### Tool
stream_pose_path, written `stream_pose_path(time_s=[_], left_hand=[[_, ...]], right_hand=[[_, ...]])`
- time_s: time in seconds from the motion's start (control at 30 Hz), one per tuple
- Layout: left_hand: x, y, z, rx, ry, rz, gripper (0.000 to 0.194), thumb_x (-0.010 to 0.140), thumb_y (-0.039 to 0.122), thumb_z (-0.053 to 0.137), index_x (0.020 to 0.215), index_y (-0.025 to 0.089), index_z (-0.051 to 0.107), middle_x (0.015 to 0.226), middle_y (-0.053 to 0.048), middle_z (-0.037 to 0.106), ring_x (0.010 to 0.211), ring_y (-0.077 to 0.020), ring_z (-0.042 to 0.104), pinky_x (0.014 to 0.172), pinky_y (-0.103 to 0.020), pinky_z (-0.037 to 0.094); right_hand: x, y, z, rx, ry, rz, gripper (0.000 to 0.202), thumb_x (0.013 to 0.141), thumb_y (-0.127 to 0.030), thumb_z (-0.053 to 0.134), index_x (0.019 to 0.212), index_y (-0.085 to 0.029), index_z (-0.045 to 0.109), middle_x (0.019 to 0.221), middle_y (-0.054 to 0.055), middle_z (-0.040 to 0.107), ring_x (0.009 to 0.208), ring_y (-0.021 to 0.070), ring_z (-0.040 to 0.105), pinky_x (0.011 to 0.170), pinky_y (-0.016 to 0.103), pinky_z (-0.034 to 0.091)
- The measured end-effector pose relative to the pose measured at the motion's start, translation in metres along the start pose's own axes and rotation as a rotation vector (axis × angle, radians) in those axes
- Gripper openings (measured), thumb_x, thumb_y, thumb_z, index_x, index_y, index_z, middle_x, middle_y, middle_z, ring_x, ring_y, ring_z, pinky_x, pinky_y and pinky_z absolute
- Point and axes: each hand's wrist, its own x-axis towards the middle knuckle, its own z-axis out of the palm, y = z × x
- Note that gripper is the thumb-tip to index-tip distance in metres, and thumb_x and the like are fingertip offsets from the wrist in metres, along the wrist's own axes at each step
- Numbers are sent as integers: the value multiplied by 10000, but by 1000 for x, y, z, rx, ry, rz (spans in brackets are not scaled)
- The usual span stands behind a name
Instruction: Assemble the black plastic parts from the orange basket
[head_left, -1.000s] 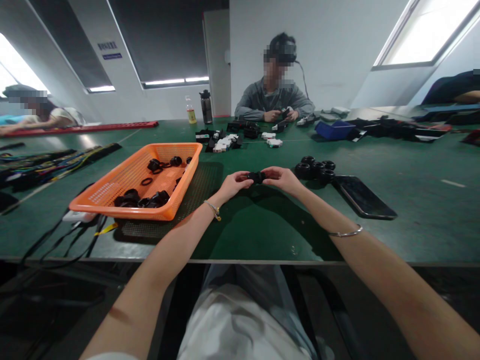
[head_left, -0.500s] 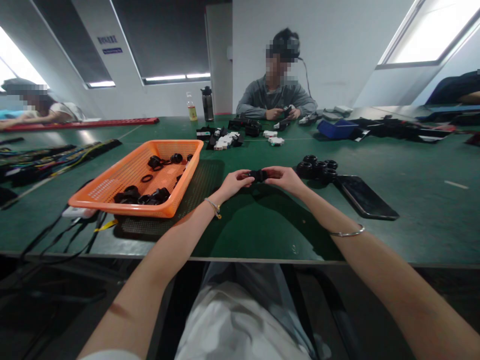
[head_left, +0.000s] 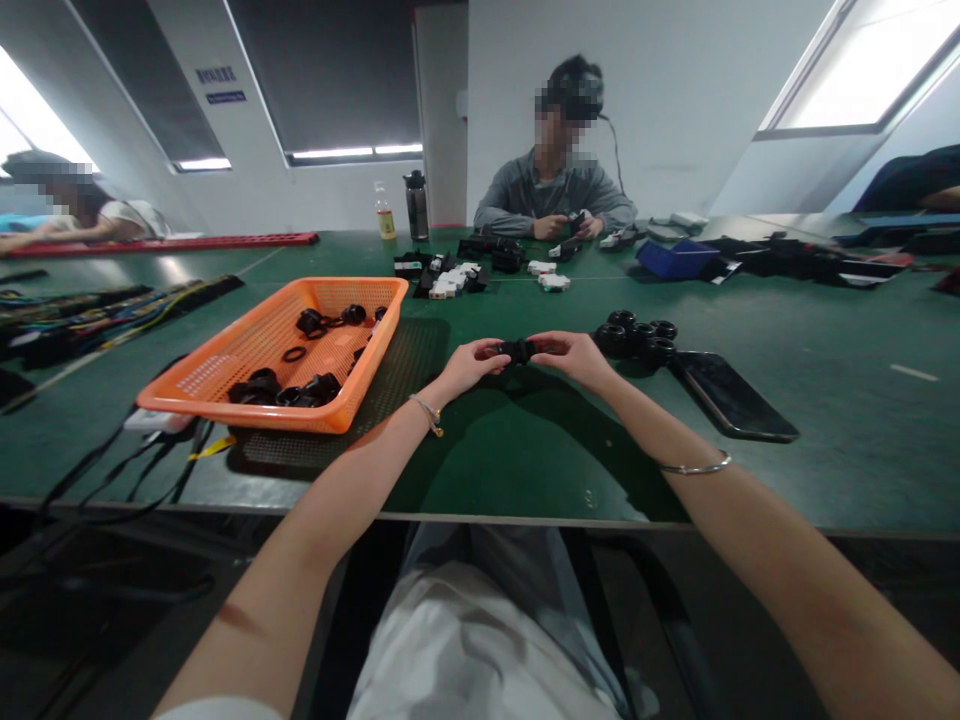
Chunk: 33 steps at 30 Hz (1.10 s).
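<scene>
Between my two hands, just above the green table, is a small black ribbed cylindrical part (head_left: 517,351). My left hand (head_left: 472,367) pinches its left end with thumb and fingers, and my right hand (head_left: 564,355) grips its right end. The fingertips cover both ends, so its exact kind is hard to make out. To the right of my right hand sits a cluster of several black round parts (head_left: 637,335). An orange perforated basket (head_left: 352,405) stands left of my left hand, with loose black round parts (head_left: 259,387) and a black ring (head_left: 294,354) inside.
A phone (head_left: 735,395) lies right of the black cluster. White and black pieces (head_left: 454,278) lie farther back, near a bottle (head_left: 385,212) and a dark flask (head_left: 416,207). A co-worker (head_left: 555,190) sits opposite. Cables (head_left: 97,325) lie at left; a blue tray (head_left: 675,258) stands back right.
Both hands stay in nearly the same place around the black part, with at most a slight shift of the right fingers. The whole view has moved very slightly.
</scene>
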Motion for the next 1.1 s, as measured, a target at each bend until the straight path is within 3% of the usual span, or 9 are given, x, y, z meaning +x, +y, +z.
stream_pose_path(time_s=[0.23, 0.43, 0.6, 1.1], left_hand=[[0, 1, 0, -18, -9, 5, 383, 671, 119, 699, 1038, 81, 601, 720, -20, 655, 598, -66, 591, 696, -254, 508], [0, 3, 1, 3, 2, -17, 357, 688, 100, 679, 1035, 78, 598, 707, -17, 649, 588, -65, 588, 687, -244, 507], [0, 1, 0, 28, -10, 9, 383, 680, 119, 691, 1049, 81, 596, 718, -25, 654, 594, -73, 588, 680, -247, 498], [-1, 2, -1, 46, -19, 21, 395, 668, 121, 701, 1045, 86, 589, 703, -19, 645, 606, -78, 591, 700, -264, 502]], right_hand=[[1, 1, 0, -30, -2, 9, 323, 582, -239, 722, 895, -159, 700, 889, 67, 727, 855, 224, 670, 886, 405, 502], [3, 4, -1, 24, -1, 2, 474, 528, -184, 748, 993, -171, 655, 852, 52, 721, 831, 205, 671, 877, 410, 505], [2, 3, -2, 45, -19, 0, 395, 531, -183, 738, 919, -161, 670, 849, 57, 723, 828, 209, 674, 885, 413, 500], [0, 0, 0, -11, 24, -22, 363, 576, -209, 724, 936, -161, 704, 923, 69, 728, 882, 234, 672, 889, 415, 504]])
